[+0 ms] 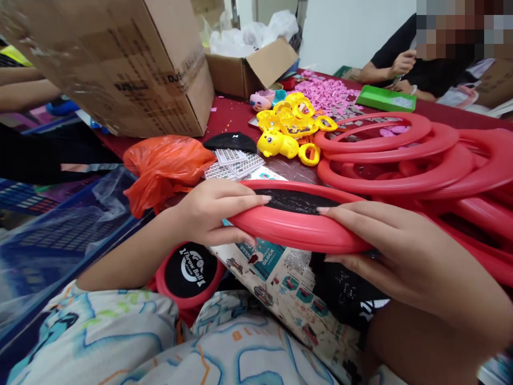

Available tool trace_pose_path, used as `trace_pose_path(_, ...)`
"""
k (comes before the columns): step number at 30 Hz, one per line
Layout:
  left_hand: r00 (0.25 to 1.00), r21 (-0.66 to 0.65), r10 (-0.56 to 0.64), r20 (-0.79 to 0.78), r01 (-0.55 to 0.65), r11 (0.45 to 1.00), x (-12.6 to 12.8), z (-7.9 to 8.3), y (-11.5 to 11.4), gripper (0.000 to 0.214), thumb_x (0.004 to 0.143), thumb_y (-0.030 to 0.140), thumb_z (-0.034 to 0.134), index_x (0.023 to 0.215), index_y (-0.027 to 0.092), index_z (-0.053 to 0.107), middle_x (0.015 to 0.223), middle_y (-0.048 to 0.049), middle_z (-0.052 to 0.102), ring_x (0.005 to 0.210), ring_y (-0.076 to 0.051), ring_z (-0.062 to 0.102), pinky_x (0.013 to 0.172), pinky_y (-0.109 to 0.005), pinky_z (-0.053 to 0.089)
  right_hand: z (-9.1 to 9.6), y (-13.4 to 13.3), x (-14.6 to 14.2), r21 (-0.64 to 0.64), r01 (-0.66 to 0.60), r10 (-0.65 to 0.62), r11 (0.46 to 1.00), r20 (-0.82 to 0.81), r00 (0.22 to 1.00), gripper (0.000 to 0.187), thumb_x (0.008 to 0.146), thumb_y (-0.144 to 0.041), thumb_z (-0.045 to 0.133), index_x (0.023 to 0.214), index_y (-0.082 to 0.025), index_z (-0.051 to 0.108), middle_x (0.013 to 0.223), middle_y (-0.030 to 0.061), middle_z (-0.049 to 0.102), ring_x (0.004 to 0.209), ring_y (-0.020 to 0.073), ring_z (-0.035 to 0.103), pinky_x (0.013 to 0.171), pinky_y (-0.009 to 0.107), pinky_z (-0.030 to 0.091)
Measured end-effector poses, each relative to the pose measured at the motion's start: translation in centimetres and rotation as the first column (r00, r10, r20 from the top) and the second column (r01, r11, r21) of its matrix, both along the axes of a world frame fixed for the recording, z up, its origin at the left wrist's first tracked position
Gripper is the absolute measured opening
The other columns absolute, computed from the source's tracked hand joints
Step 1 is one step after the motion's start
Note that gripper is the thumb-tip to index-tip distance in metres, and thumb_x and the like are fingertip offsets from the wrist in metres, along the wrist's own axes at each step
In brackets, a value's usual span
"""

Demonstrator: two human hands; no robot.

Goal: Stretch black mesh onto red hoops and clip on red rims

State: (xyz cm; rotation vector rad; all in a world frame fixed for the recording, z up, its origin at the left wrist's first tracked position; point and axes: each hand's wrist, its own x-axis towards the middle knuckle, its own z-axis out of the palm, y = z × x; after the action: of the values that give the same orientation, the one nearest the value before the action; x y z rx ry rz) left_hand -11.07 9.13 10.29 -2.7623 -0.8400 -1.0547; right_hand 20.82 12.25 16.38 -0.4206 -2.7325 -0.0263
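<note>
Between my two hands is a red throw-ball disc, a plastic ring with black fabric across its middle, held nearly level above my lap. My left hand pinches its left rim, thumb and fingers on opposite faces. On the right rim, my right hand grips in the same way. A similar disc with "Throw Ball" printed on its black face rests below my left forearm. Black printed fabric lies under my right hand, on a printed cardboard sheet.
Overlapping red rings fill the right side. Yellow plastic toys, pink pieces and a green tray are farther back. Left are an orange bag, a large carton and a blue crate. Another person's hand is across the table.
</note>
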Motion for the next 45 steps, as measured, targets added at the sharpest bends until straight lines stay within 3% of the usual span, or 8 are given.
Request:
trace_pose_path(6, 0.999, 0.048, 0.018, 0.029, -0.019, 0.999, 2.2, -0.5, -0.4, 0.051, 0.101, 0.054, 0.052, 0.122, 0.010, 0.064, 0.101, -0.0157, 0.075, 0.092, -0.023, 0.074, 0.080, -0.033, 0.059, -0.4, -2.3, -2.0, 0.101, 0.101, -0.102, 0.990, 0.004, 0.995, 0.043, 0.105, -0.039, 0.049, 0.122, -0.003, 0.063, 0.111, 0.0186, 0.073, 0.099, 0.0309, 0.071, 0.080, 0.043, 0.059)
trace_pose_path(11, 0.995, 0.089, 0.082, 0.049, -0.086, 0.992, 2.5, -0.7, -0.5, 0.047, 0.101, 0.055, 0.048, 0.123, 0.015, 0.061, 0.104, -0.0127, 0.075, 0.094, -0.022, 0.074, 0.081, -0.034, 0.060, -0.7, -2.7, -3.0, 0.220, 0.075, -0.071, 0.973, -0.025, 0.997, 0.041, 0.108, -0.033, 0.044, 0.119, 0.000, 0.065, 0.102, 0.0159, 0.076, 0.088, 0.0281, 0.072, 0.073, 0.040, 0.057)
trace_pose_path(15, 0.996, 0.178, 0.088, -0.027, -0.082, 0.981, 2.9, 0.0, -0.7, 0.050, 0.102, 0.055, 0.043, 0.118, 0.011, 0.061, 0.099, -0.0141, 0.076, 0.088, -0.024, 0.074, 0.075, -0.035, 0.061, -0.9, -2.3, -3.0, 0.238, 0.049, -0.046, 0.970, -0.018, 0.999, 0.044, 0.108, -0.037, 0.044, 0.118, 0.000, 0.067, 0.098, 0.0146, 0.078, 0.080, 0.0262, 0.072, 0.066, 0.039, 0.056)
trace_pose_path(21, 0.974, 0.117, 0.053, -0.221, -0.027, 0.993, 4.3, 2.2, -1.3, 0.053, 0.107, 0.054, 0.035, 0.100, 0.010, 0.063, 0.087, -0.0131, 0.075, 0.073, -0.020, 0.072, 0.061, -0.030, 0.055, -1.9, -2.1, -3.8, 0.111, 0.011, -0.010, 0.994, -0.005, 1.000, 0.042, 0.104, -0.035, 0.053, 0.123, 0.001, 0.066, 0.102, 0.0147, 0.077, 0.085, 0.0311, 0.072, 0.070, 0.046, 0.060)
trace_pose_path(29, 0.997, -0.085, 0.023, -0.076, -0.029, 0.996, 3.8, 1.4, -1.9, 0.038, 0.104, 0.040, 0.048, 0.114, 0.008, 0.066, 0.092, -0.0132, 0.075, 0.077, -0.019, 0.071, 0.067, -0.029, 0.056, -1.3, -1.6, -3.2, -0.206, 0.109, -0.078, 0.972, 0.155, 0.985, 0.041, 0.098, -0.034, 0.061, 0.123, -0.004, 0.067, 0.113, 0.0157, 0.076, 0.096, 0.0319, 0.074, 0.078, 0.045, 0.062)
trace_pose_path(38, 0.992, -0.045, 0.078, -0.103, -0.083, 0.996, 2.3, 0.8, -2.3, 0.035, 0.103, 0.037, 0.050, 0.118, 0.008, 0.063, 0.099, -0.0133, 0.074, 0.086, -0.020, 0.071, 0.076, -0.030, 0.056, -2.7, -1.3, -4.8, 0.032, 0.024, -0.026, 0.999, 0.080, 0.996, 0.046, 0.102, -0.036, 0.055, 0.123, 0.004, 0.066, 0.107, 0.0186, 0.077, 0.087, 0.0348, 0.075, 0.070, 0.047, 0.062)
trace_pose_path(41, 0.971, 0.064, 0.138, -0.196, -0.128, 0.990, 2.1, 1.1, -2.3, 0.044, 0.105, 0.042, 0.043, 0.115, 0.005, 0.063, 0.098, -0.0163, 0.074, 0.089, -0.025, 0.072, 0.076, -0.035, 0.057, -3.1, -1.4, -5.1, 0.073, 0.015, -0.018, 0.997, 0.043, 0.999, 0.049, 0.103, -0.038, 0.055, 0.125, 0.005, 0.064, 0.104, 0.0173, 0.077, 0.083, 0.0331, 0.075, 0.068, 0.046, 0.061)
trace_pose_path(45, 0.944, 0.220, 0.134, -0.302, -0.068, 0.973, 2.0, 1.3, -1.6, 0.057, 0.105, 0.053, 0.037, 0.105, 0.003, 0.063, 0.084, -0.0162, 0.072, 0.071, -0.025, 0.070, 0.063, -0.036, 0.054, -3.6, -1.2, -5.4, 0.115, -0.023, 0.024, 0.993, -0.003, 1.000, 0.056, 0.106, -0.043, 0.047, 0.130, 0.006, 0.060, 0.106, 0.0175, 0.076, 0.086, 0.0317, 0.073, 0.071, 0.045, 0.060)
